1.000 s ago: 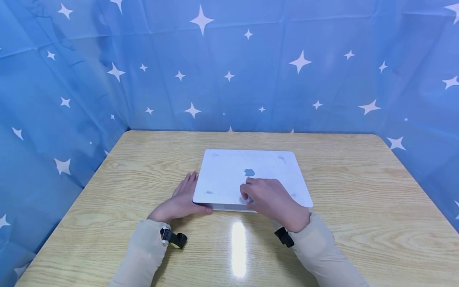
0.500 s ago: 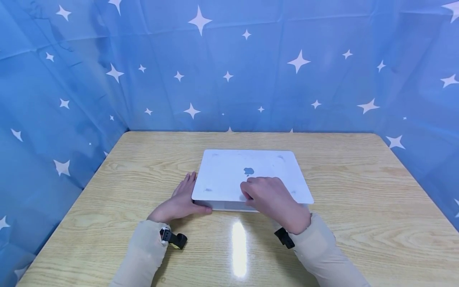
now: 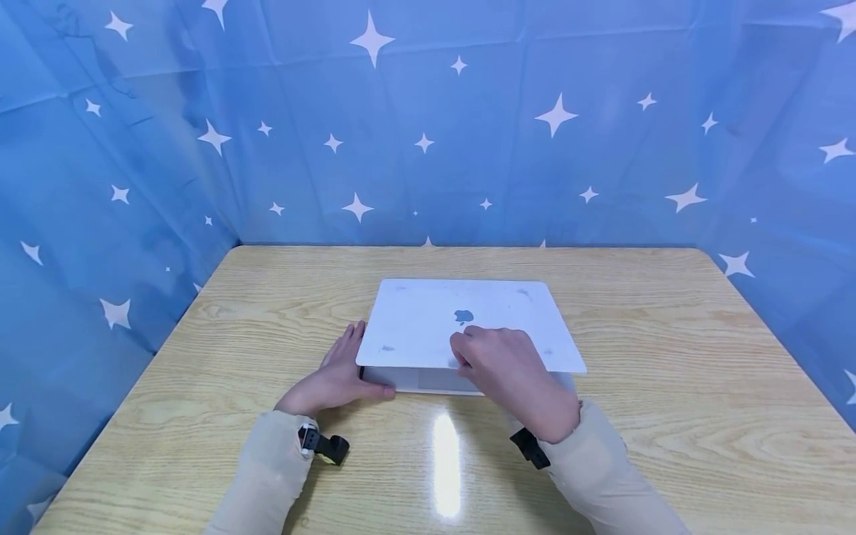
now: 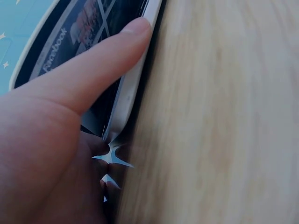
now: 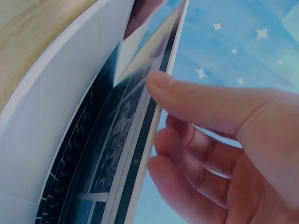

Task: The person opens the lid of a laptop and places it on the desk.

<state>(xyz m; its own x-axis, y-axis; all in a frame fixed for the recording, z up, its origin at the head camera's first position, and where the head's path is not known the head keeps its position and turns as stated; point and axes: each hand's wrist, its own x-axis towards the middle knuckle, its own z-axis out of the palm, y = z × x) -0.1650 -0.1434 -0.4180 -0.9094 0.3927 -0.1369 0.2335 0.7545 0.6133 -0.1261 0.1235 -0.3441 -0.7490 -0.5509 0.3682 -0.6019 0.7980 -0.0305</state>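
A silver laptop (image 3: 414,327) with an apple logo lies partly open on the table, its lid tilted a little above the base (image 3: 401,377). My right hand (image 3: 511,371) pinches the lid's front edge; in the right wrist view the thumb sits on the screen's border (image 5: 159,91) and the fingers curl behind the lid. Black keys (image 5: 70,154) and a lit screen (image 5: 117,135) show there. My left hand (image 3: 331,383) rests at the base's left front corner with its fingers straight along the side. In the left wrist view its thumb (image 4: 103,63) lies on the front edge.
The wooden table (image 3: 200,401) extends on all sides of the laptop, with a bright light reflection in front of it. A blue curtain (image 3: 301,96) with white stars hangs behind and at both sides. Each wrist wears a black strapped device (image 3: 328,446).
The lid's front edge has risen steadily with my right hand, widening the gap above the base and showing more of the trackpad. My left hand stays in place.
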